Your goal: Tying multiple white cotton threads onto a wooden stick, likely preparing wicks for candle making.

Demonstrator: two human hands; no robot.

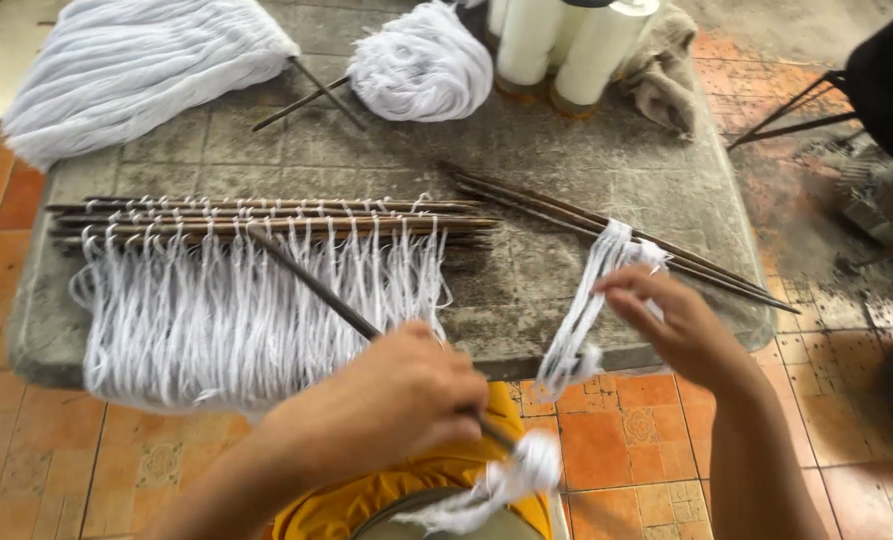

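Note:
My left hand (407, 395) grips a thin dark stick (312, 283) that slants up to the left over the table. White thread is bunched on the stick's near end (522, 470), below my hand. My right hand (672, 320) pinches a loop of white threads (592, 300) that runs from the stick's end up toward a few loose dark sticks (617, 230). On the left lie several sticks side by side (267, 218), with white thread loops tied on them and hanging down as a fringe (237, 320).
The work lies on a worn grey stone table (567, 160). At the back are a big white yarn hank (127, 60), a smaller yarn bundle (422, 60), white spools (567, 45) and a grey cloth (667, 65). Orange tiled floor (627, 440) surrounds it; dark metal legs (797, 110) stand right.

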